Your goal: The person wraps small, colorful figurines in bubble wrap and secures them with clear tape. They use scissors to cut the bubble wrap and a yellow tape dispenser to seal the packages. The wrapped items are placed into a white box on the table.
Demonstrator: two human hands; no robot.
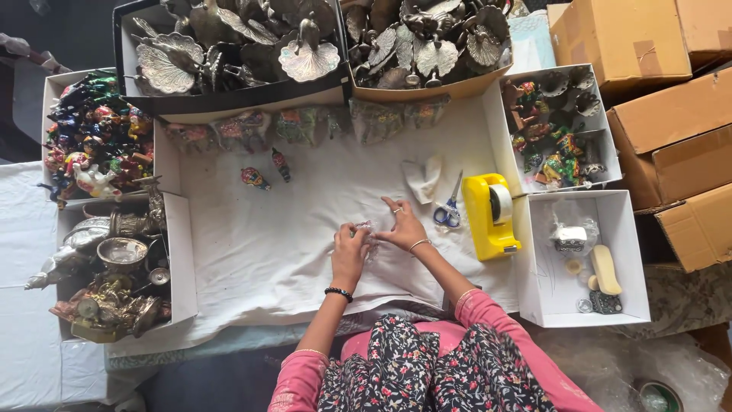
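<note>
My left hand (348, 252) and my right hand (401, 226) meet over the white cloth (267, 236), both closed around a small item in clear plastic wrap (367, 233). The item itself is mostly hidden by my fingers. Two small painted figurines (255, 178) (280, 164) lie on the cloth further back to the left. Blue-handled scissors (449, 206) and a yellow tape dispenser (489, 214) sit just right of my right hand. A crumpled white piece (422, 178) lies behind my hands.
Boxes ring the cloth: silver metal peacock pieces at the back (236, 46) (427, 42), colourful figurines at left (95, 145) and right (553, 141), metal ornaments at front left (114, 275), a white box with small items at right (583, 259). Cardboard cartons (663, 114) stand far right.
</note>
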